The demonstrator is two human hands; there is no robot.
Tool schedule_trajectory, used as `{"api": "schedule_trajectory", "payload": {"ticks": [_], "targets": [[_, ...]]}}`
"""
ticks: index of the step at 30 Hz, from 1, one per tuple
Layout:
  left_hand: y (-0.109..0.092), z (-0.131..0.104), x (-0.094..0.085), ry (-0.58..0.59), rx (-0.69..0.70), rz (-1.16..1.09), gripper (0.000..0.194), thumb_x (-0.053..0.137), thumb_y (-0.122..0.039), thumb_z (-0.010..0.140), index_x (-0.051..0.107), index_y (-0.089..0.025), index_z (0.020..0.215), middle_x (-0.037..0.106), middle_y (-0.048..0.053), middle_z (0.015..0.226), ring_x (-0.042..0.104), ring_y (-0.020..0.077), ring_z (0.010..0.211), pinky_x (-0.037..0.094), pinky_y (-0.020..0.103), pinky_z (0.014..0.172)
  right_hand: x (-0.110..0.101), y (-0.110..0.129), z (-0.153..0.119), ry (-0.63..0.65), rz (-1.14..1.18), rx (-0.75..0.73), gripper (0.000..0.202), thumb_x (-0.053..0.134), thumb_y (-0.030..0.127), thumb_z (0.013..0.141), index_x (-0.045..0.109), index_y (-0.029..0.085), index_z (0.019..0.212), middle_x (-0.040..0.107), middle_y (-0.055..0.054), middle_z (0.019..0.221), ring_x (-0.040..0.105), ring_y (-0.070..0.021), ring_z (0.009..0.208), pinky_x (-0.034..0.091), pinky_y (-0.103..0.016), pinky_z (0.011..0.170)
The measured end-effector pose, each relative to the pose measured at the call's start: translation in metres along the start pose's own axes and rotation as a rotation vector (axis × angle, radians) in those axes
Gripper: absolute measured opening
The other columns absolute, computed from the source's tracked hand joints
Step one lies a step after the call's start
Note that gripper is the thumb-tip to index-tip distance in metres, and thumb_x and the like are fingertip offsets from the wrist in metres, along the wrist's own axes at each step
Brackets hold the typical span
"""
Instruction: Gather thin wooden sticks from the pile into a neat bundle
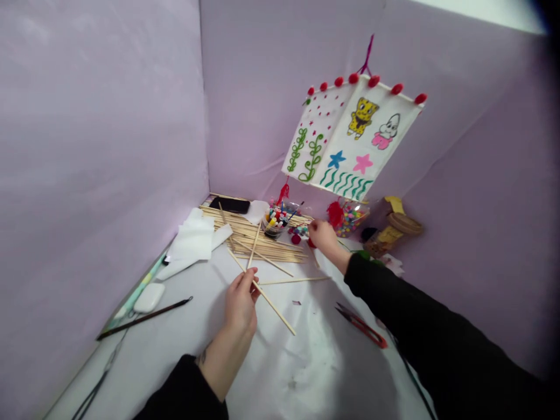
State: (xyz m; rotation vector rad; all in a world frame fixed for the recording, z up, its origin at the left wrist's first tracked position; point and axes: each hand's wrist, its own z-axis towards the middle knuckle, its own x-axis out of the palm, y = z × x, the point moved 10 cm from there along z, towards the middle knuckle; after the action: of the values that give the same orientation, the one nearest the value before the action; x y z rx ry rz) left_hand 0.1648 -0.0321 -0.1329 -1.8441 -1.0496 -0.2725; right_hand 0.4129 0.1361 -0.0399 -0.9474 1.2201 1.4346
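My left hand (240, 303) pinches thin wooden sticks (273, 306) low over the white table sheet (306, 367), one slanting toward the lower right, another pointing up and back. My right hand (322, 235) reaches further back, fingers curled at small red pompoms (297, 238) beside the stick pile (258, 239); whether it holds one is unclear. Above it hangs a decorated paper lantern (350, 140) with drawings and red pompoms along its top edge.
A cup of markers (275, 223), a jar of coloured beads (352, 219), a black phone (230, 205), white paper sheets (195, 239), a dark brush (144, 318), a white case (149, 297), red scissors (362, 325) and tape rolls (391, 227) lie around. Purple walls enclose the table.
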Motion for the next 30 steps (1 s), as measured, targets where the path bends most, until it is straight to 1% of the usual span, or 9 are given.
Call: {"api": "schedule_trajectory", "payload": {"ticks": [5,9,13,17,20,22,24,27,30], "targets": [[-0.035,0.014,-0.013,-0.128,0.110,-0.143,0.008,0.064,-0.007,0.081,0.071,-0.010,0.079,0.063,0.001,0.072,0.056,0.0033,0.062,0.043,0.011,0.054,0.035,0.099,-0.058,0.170,0.131,-0.484,0.017,0.054,0.019,0.090,0.070,0.019,0.096,0.068,-0.006,0.100,0.062,-0.0165,0.090,0.045,-0.024,0.081],[-0.057,0.025,-0.023,-0.199,0.185,-0.179,0.010,0.062,-0.007,0.084,0.069,-0.012,0.079,0.062,0.000,0.074,0.055,0.0017,0.062,0.043,0.009,0.054,0.054,0.174,-0.084,0.263,0.160,-0.801,0.018,0.053,0.022,0.093,0.067,0.020,0.102,0.065,-0.008,0.111,0.059,-0.0195,0.098,0.043,-0.029,0.088],[-0.057,0.028,-0.021,-0.166,0.133,-0.132,0.005,0.065,-0.008,0.081,0.069,-0.012,0.079,0.061,0.000,0.069,0.053,0.0027,0.056,0.040,0.011,0.049,0.063,0.209,-0.092,0.313,0.152,-1.008,0.019,0.049,0.024,0.096,0.066,0.015,0.094,0.064,-0.012,0.110,0.058,-0.0217,0.101,0.042,-0.033,0.092],[-0.053,0.027,-0.016,-0.112,0.086,-0.087,0.003,0.069,-0.014,0.078,0.070,-0.013,0.081,0.060,-0.001,0.067,0.053,0.0035,0.055,0.039,0.012,0.049,0.045,0.192,-0.087,0.247,0.238,-0.988,0.022,0.045,0.025,0.097,0.065,0.018,0.098,0.066,-0.009,0.105,0.060,-0.0194,0.096,0.045,-0.031,0.089],[-0.040,0.025,-0.010,-0.060,0.010,-0.039,0.007,0.074,-0.014,0.072,0.071,-0.012,0.078,0.061,0.000,0.067,0.052,0.0045,0.054,0.038,0.015,0.048,0.013,0.160,-0.094,0.109,0.385,-0.898,0.020,0.045,0.026,0.096,0.065,0.021,0.094,0.067,-0.009,0.105,0.061,-0.0202,0.097,0.047,-0.033,0.087],[-0.029,0.021,-0.003,-0.011,-0.049,0.001,0.012,0.078,-0.015,0.067,0.071,-0.011,0.076,0.061,0.001,0.067,0.051,0.0057,0.054,0.038,0.017,0.048,-0.016,0.134,-0.100,-0.035,0.529,-0.762,0.016,0.048,0.030,0.095,0.062,0.021,0.092,0.067,-0.010,0.101,0.062,-0.0215,0.096,0.049,-0.036,0.084],[-0.021,0.015,0.003,0.038,-0.091,0.034,0.019,0.081,-0.018,0.062,0.073,-0.011,0.078,0.061,0.002,0.069,0.052,0.0065,0.056,0.038,0.017,0.050,-0.044,0.097,-0.101,-0.165,0.833,-0.502,0.011,0.056,0.033,0.092,0.058,0.023,0.091,0.067,-0.009,0.094,0.065,-0.0207,0.087,0.052,-0.036,0.078],[-0.033,0.007,0.013,0.124,0.024,0.126,0.032,0.086,-0.031,0.057,0.074,-0.013,0.080,0.061,0.001,0.071,0.052,0.0080,0.063,0.040,0.017,0.054,-0.056,0.061,-0.103,-0.152,1.314,-0.167,0.016,0.068,0.031,0.082,0.054,0.023,0.085,0.064,-0.001,0.078,0.064,-0.0156,0.067,0.053,-0.031,0.065],[-0.056,0.000,0.023,0.203,0.230,0.223,0.042,0.086,-0.045,0.054,0.074,-0.014,0.079,0.060,0.001,0.072,0.051,0.0096,0.066,0.040,0.018,0.055,-0.064,0.055,-0.100,-0.075,1.476,-0.056,0.022,0.072,0.028,0.075,0.051,0.022,0.078,0.062,0.002,0.069,0.060,-0.0116,0.058,0.048,-0.025,0.056]]}}
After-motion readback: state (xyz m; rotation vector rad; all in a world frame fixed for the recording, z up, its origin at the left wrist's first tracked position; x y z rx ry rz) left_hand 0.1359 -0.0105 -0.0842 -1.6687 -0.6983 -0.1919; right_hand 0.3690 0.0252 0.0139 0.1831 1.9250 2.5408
